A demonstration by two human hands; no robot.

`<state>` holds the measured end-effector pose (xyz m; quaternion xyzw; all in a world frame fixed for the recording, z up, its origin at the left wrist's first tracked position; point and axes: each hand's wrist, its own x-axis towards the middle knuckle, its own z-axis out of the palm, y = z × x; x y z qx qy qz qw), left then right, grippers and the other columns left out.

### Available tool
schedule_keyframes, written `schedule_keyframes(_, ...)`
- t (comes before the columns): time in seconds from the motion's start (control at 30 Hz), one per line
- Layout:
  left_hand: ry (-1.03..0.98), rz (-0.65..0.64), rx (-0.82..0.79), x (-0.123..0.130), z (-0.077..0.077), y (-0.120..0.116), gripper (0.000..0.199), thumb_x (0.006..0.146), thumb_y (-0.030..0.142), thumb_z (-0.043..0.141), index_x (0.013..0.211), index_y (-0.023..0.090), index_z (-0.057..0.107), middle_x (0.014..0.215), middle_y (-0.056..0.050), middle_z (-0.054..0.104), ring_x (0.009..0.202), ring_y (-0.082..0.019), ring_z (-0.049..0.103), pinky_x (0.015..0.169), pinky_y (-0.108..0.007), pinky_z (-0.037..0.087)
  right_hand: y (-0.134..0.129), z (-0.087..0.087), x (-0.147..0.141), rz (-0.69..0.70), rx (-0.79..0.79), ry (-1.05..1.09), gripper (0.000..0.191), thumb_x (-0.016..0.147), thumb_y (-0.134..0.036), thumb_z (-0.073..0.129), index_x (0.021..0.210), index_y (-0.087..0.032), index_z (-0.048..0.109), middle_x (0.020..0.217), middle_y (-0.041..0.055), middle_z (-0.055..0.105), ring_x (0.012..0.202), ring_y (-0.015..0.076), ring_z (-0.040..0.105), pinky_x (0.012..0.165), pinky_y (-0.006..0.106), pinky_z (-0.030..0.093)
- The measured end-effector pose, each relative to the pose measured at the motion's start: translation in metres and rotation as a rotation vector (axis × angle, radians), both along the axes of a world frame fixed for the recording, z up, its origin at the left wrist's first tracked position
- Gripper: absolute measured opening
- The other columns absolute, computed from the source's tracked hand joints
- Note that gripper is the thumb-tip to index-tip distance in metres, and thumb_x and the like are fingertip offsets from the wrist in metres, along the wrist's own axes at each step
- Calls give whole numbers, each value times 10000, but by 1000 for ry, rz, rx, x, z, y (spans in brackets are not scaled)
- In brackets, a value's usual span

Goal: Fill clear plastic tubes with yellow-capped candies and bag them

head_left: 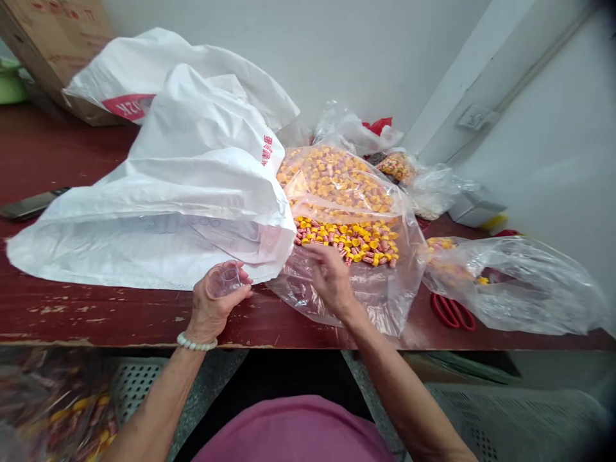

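My left hand (214, 301), with a pale bead bracelet at the wrist, is wrapped round a small clear plastic cup (225, 280). It is at the mouth of a white woven sack (192, 173), in which more clear plastic pieces (212, 234) show. My right hand (332, 279) is over the front of a clear plastic bag (385, 289), fingers loosely stretched to the left and slightly blurred. I see nothing in it, though the palm side is partly hidden. Just behind the fingers lies a heap of small yellow-capped, red-patterned pieces (356, 240) in the bag.
Red-handled scissors (452, 312) and another clear bag (529, 282) lie on the dark red table (96, 314) at the right. A dark, flat-bladed tool (31, 205) and a cardboard box (62, 51) are at the left. Below are plastic baskets (137, 378) and bagged pieces (72, 417).
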<state>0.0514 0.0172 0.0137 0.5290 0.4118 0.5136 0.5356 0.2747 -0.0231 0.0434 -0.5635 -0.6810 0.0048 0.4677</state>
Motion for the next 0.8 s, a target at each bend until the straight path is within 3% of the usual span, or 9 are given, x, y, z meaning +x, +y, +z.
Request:
schedule_keyframes(0.07, -53, -48, -42, 1, -1, -4, 459, 628, 224, 736, 1050, 183, 559, 851, -14, 609, 783, -173, 615, 566, -251, 548, -3, -5, 49, -260, -42, -72, 261, 843, -127, 401, 985, -187, 612, 936, 80, 652, 891, 201, 582, 812, 376, 473)
schedule_keyframes(0.17, -29, -92, -40, 7, -1, -12, 457, 626, 194, 735, 1046, 179, 554, 886, -25, 615, 800, -162, 620, 595, -228, 533, -5, -19, 96, -410, -217, -253, 215, 816, -171, 448, 927, -164, 633, 935, 101, 650, 937, 230, 567, 867, 387, 434)
schedule_keyframes(0.3, 73, -172, 4, 22, 3, -24, 460, 636, 160, 705, 1066, 171, 545, 917, -37, 631, 817, -151, 634, 703, -247, 532, 0, -31, 103, -615, -467, -328, 335, 864, -369, 459, 1076, -147, 593, 991, 131, 647, 953, 246, 584, 840, 362, 435)
schedule_keyframes(0.4, 161, -225, 40, 35, 6, -32, 432, 643, 145, 666, 1060, 158, 552, 944, -58, 634, 813, -153, 638, 715, -258, 534, 7, -28, 99, -702, -662, -325, 379, 840, -462, 485, 1024, -155, 608, 937, 145, 663, 879, 274, 615, 741, 366, 449)
schedule_keyframes(0.47, 194, -238, 66, 42, 6, -35, 419, 638, 135, 648, 1046, 153, 556, 942, -65, 636, 804, -157, 640, 725, -272, 536, 8, -22, 97, -666, -699, -259, 309, 807, -432, 541, 922, -157, 622, 846, 123, 672, 810, 256, 625, 703, 347, 448)
schedule_keyframes(0.53, 219, -247, 88, 47, 5, -37, 414, 632, 123, 635, 1038, 152, 557, 914, -62, 641, 795, -160, 641, 733, -282, 537, 5, -13, 88, -541, -626, -80, 236, 790, -394, 573, 822, -164, 611, 723, 70, 661, 710, 205, 618, 674, 311, 448)
schedule_keyframes(0.6, 228, -262, 86, 51, 5, -38, 412, 626, 110, 626, 1030, 151, 557, 901, -62, 643, 793, -164, 642, 719, -281, 538, -3, -3, 67, -311, -471, 181, 229, 797, -402, 576, 803, -173, 584, 671, 25, 638, 636, 157, 596, 639, 279, 454)
schedule_keyframes(0.7, 237, -272, 89, 55, 8, -41, 394, 628, 102, 617, 1015, 148, 558, 923, -71, 651, 800, -170, 644, 702, -278, 538, -21, 11, 21, 30, -264, 490, 231, 821, -417, 566, 883, -196, 548, 742, 2, 629, 630, 121, 585, 602, 249, 468)
schedule_keyframes(0.8, 301, -278, 186, 57, 13, -44, 374, 634, 92, 609, 1000, 156, 562, 917, -60, 661, 798, -170, 636, 722, -284, 524, -33, 18, -16, 105, -203, 455, 188, 824, -373, 588, 899, -204, 556, 728, -16, 604, 585, 96, 541, 561, 226, 450)
